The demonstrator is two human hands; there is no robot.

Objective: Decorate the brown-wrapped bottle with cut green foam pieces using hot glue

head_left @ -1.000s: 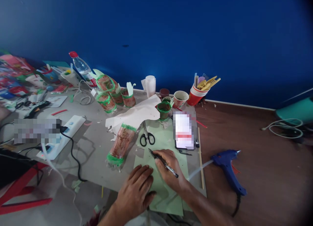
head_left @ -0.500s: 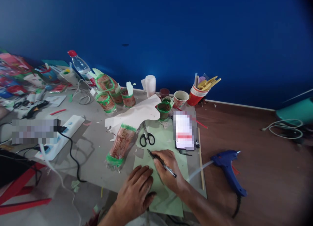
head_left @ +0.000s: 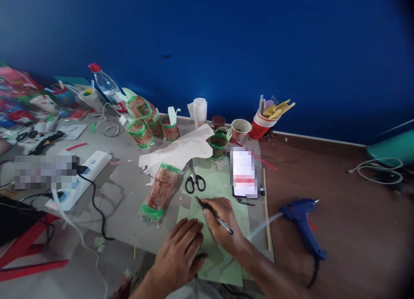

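Observation:
A sheet of pale green paper (head_left: 223, 264) lies on the table in front of me. My left hand (head_left: 183, 251) rests with its fingers stretched out over the paper's left edge. In my right hand (head_left: 223, 223) is a black pen (head_left: 223, 224), its tip at the upper left part of the sheet. Black-handled scissors (head_left: 195, 183) lie just beyond the pen, their blades partly under a cut white sheet (head_left: 181, 150). Left of them lies a brown bottle piece with green rims (head_left: 161, 189). A phone with a lit screen (head_left: 245, 172) sits beyond my right hand.
A blue glue gun (head_left: 300, 221) is at the right, past the table edge. Several green-rimmed brown containers (head_left: 139, 134), a water bottle (head_left: 108, 88) and a red cup of tools (head_left: 260, 124) stand toward the blue wall. A power strip (head_left: 93, 172) with cables lies left.
The view has shifted very slightly. Both hands and the pen stay in practically the same place on the paper.

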